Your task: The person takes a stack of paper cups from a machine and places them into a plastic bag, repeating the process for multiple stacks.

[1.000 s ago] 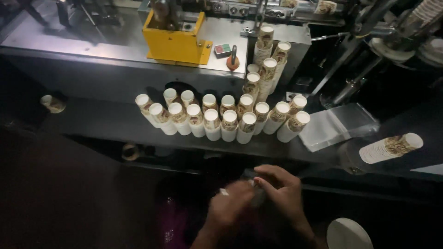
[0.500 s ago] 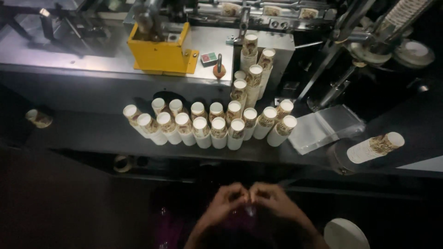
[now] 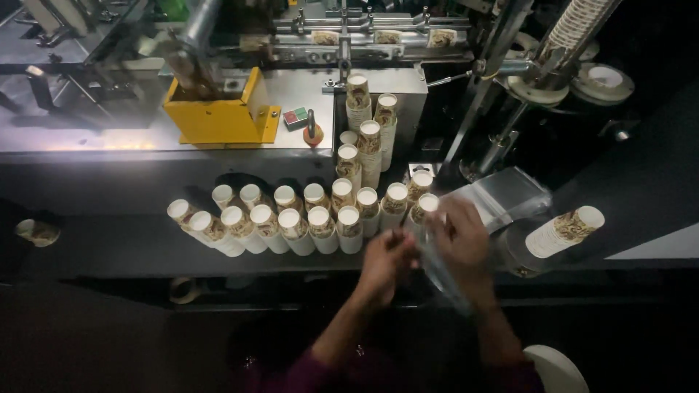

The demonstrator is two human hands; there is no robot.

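Observation:
My left hand (image 3: 386,258) and my right hand (image 3: 459,240) are raised together over the dark shelf, both pinching a thin clear plastic sleeve (image 3: 437,269) that hangs between them. Just beyond my fingers stand several stacks of patterned paper cups (image 3: 291,222) in two rows on the shelf. More cup stacks (image 3: 368,131) rise behind them against the machine. My right hand partly covers the rightmost stacks (image 3: 422,200).
A yellow box-shaped machine part (image 3: 218,113) sits on the metal deck behind the cups. A pile of clear plastic bags (image 3: 506,193) lies at the right, with a lone cup stack (image 3: 564,229) on its side. A white round lid (image 3: 557,367) shows at the bottom right.
Both hands have risen from near my body up to the cup row and moved right, holding the clear plastic sleeve. The camera view has shifted slightly.

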